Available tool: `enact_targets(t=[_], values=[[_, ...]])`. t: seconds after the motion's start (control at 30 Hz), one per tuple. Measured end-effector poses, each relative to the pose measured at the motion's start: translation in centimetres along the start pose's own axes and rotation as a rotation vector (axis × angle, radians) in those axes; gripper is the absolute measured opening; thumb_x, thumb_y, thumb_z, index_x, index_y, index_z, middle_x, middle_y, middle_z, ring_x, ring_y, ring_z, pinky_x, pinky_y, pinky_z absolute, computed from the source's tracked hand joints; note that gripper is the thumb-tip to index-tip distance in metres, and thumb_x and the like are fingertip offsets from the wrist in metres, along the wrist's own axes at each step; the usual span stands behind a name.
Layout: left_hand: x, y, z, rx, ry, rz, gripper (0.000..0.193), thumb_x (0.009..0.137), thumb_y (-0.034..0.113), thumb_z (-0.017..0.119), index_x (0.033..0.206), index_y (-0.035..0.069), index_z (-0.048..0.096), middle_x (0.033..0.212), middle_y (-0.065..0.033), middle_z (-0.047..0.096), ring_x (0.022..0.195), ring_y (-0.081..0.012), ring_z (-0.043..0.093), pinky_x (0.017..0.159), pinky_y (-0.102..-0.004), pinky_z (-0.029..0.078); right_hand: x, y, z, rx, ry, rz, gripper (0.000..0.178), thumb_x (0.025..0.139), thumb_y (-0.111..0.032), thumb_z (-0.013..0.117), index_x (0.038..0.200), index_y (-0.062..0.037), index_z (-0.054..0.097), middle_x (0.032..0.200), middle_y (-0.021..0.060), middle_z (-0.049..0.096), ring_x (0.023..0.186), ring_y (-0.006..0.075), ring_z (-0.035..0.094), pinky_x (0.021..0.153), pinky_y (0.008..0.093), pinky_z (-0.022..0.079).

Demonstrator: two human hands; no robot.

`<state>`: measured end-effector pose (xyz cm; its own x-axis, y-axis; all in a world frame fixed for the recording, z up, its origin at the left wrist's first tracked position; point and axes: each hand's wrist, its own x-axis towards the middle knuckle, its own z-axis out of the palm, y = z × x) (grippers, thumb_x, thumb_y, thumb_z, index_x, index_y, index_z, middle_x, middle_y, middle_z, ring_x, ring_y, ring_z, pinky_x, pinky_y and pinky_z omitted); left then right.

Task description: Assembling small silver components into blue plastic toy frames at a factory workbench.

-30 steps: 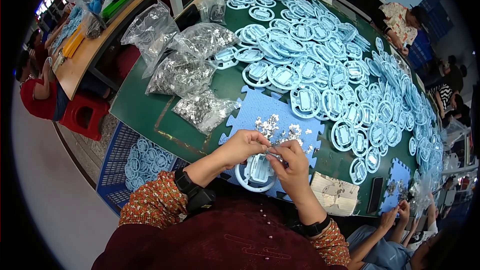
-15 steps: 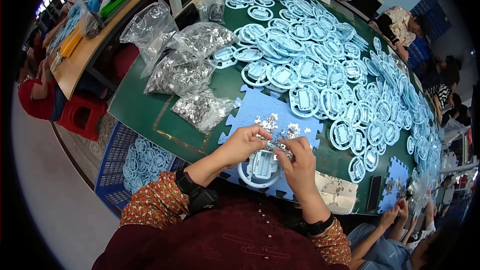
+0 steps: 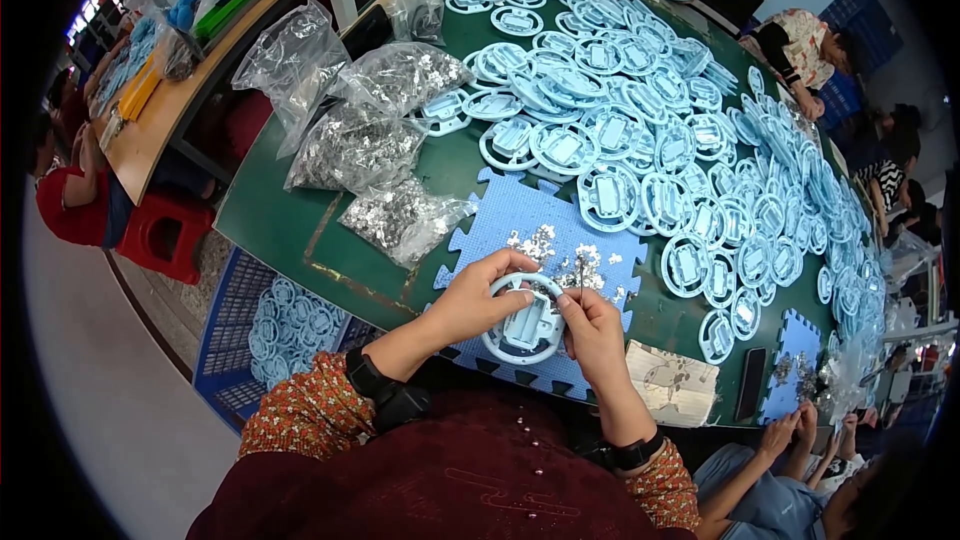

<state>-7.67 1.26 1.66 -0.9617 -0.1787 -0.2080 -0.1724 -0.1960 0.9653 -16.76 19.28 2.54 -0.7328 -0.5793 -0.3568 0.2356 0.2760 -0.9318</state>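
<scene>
My left hand (image 3: 474,296) grips a light blue round plastic housing (image 3: 521,328) by its left rim, the thumb lying across its upper part. The housing has a ring-shaped rim and a rectangular recess in the middle, and it is tilted up toward me. My right hand (image 3: 598,333) is closed at the right rim, thumb and fingers pinched together. A thin dark rod (image 3: 581,275) sticks up from these fingers; its lower end is hidden. Just beyond lie small silvery metal pieces (image 3: 586,262) on a blue foam mat (image 3: 510,206).
A large heap of similar housings (image 3: 640,120) covers the green table (image 3: 262,202). Clear bags of metal pieces (image 3: 355,147) stand at the left. A blue crate (image 3: 225,360) of housings sits below. A phone (image 3: 750,385) and a patterned board (image 3: 672,380) lie right. Co-workers sit around.
Both hands were pinched together above the housing, which lay lower. Now the left hand holds its rim, the housing is raised and tilted, and the right hand is at its right side.
</scene>
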Motion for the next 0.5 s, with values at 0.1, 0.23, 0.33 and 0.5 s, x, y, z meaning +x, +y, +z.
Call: enact_targets(t=[0.1, 0.23, 0.33, 0.5], values=[[0.0, 0.1, 0.7, 0.181, 0.101, 0.067, 0.035, 0.086, 0.011, 0.067, 0.119, 0.003, 0.058, 0.106, -0.0057, 0.066, 0.091, -0.0115, 0.063, 0.078, -0.027, 0.051, 0.0, 0.5, 0.3, -0.087, 0.023, -0.085, 0.019, 0.098, -0.017, 0.059, 0.101, 0.0007, 0.064, 0.063, -0.0028, 0.053, 0.043, 0.0045, 0.042, 0.039, 0.0213, 0.031], [-0.1, 0.5, 1.1, 0.367, 0.177, 0.094, 0.036, 0.082, 0.011, 0.067, 0.117, 0.003, 0.059, 0.105, -0.0077, 0.067, 0.093, -0.0153, 0.064, 0.079, -0.0292, 0.051, 0.3, 1.2, 0.2, -0.077, 0.029, -0.077, 0.018, 0.098, -0.017, 0.059, 0.101, 0.0005, 0.064, 0.063, -0.0032, 0.053, 0.044, 0.0045, 0.042, 0.039, 0.0217, 0.031], [-0.1, 0.4, 1.3, 0.409, 0.182, 0.117, 0.038, 0.08, 0.013, 0.068, 0.116, 0.004, 0.059, 0.104, -0.0088, 0.067, 0.091, -0.0177, 0.065, 0.078, -0.0305, 0.052, 0.3, 1.4, 0.1, -0.109, 0.046, -0.098, 0.018, 0.098, -0.016, 0.058, 0.1, 0.0005, 0.063, 0.063, -0.0031, 0.052, 0.044, 0.0046, 0.042, 0.039, 0.0217, 0.032], [0.0, 0.8, 2.1, 0.613, 0.26, 0.137, 0.038, 0.077, 0.021, 0.067, 0.11, 0.004, 0.058, 0.102, -0.015, 0.066, 0.092, -0.0334, 0.065, 0.079, -0.0393, 0.052, 0.5, 1.8, 0.1, -0.084, 0.039, -0.101, 0.017, 0.098, -0.016, 0.057, 0.098, -0.0001, 0.063, 0.063, -0.0026, 0.052, 0.043, 0.0046, 0.042, 0.039, 0.022, 0.032]])
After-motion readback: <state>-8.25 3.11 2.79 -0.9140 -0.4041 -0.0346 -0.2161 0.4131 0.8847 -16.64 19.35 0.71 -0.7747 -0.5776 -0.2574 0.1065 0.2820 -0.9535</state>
